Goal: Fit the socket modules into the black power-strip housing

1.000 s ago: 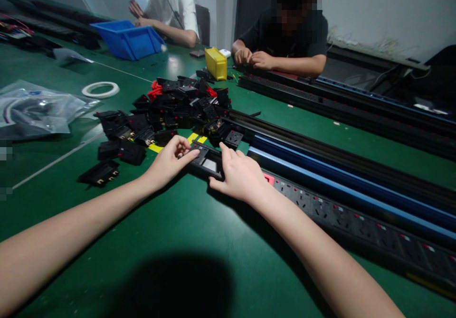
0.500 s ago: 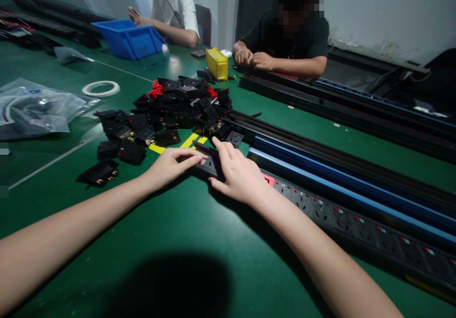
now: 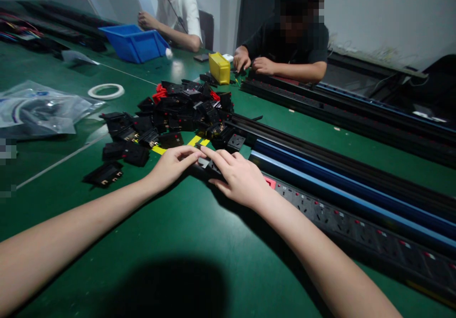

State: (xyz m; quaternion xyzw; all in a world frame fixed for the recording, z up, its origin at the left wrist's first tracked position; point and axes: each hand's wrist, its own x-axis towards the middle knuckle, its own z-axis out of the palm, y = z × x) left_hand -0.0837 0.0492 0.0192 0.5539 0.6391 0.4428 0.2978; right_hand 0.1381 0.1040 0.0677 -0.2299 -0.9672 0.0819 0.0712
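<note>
A long black power strip (image 3: pixel 322 207) with a row of sockets and small red parts runs from the lower right up to my hands. At its far-left end is a black socket module (image 3: pixel 214 167), mostly covered by my fingers. My left hand (image 3: pixel 174 164) is closed at the left end of this module, thumb and fingertips together. Over the module from the right lies my right hand (image 3: pixel 244 176), fingers along the far side and thumb on the near side. A red piece (image 3: pixel 270 182) shows beside my right wrist.
A heap of black socket modules (image 3: pixel 178 104) lies beyond my hands, with yellow tape strips (image 3: pixel 158 150) nearby. Blue-edged rails (image 3: pixel 302 171) lie behind the strip. A blue bin (image 3: pixel 137 45), yellow box (image 3: pixel 219 68), tape roll (image 3: pixel 106 91) and plastic bag (image 3: pixel 46 109) surround these. Two people sit opposite.
My right fingers have moved left over the module, towards my left fingertips, covering more of it. The view has shifted slightly. One hand of the person in dark clothing has shifted.
</note>
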